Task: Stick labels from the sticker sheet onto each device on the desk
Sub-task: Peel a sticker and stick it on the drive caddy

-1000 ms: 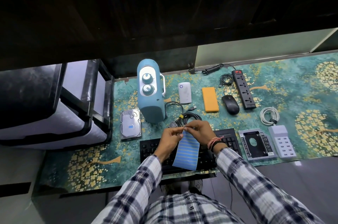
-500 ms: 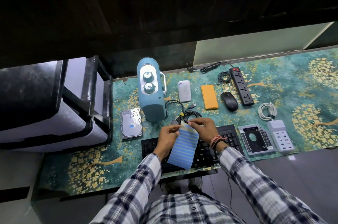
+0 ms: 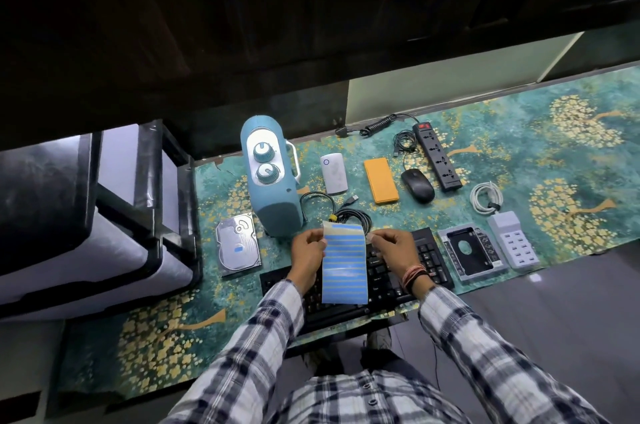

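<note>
A blue sticker sheet [image 3: 344, 264] with rows of labels hangs upright over the black keyboard [image 3: 391, 281]. My left hand [image 3: 308, 250] grips its upper left edge. My right hand [image 3: 394, 248] pinches thumb and forefinger at its upper right edge; what lies between them is too small to tell. The sheet's top strip is pale. The hard drive [image 3: 238, 243] carries a blue label. Beyond lie the blue speaker [image 3: 272, 181], white power bank [image 3: 333, 173], orange device [image 3: 381, 180], mouse [image 3: 418, 185], power strip [image 3: 437, 155], drive caddy [image 3: 467, 250] and white charger hub [image 3: 512, 240].
A black cable bundle [image 3: 346, 215] lies just behind the sheet, and a coiled white cable [image 3: 486, 196] lies near the charger hub. A black and white drawer unit [image 3: 104, 215] stands at the desk's left end. A patterned green mat [image 3: 571, 163] covers the desk.
The sheet has risen and turned square to me. My hands, pinched close together at its top before, have spread to its left and right edges.
</note>
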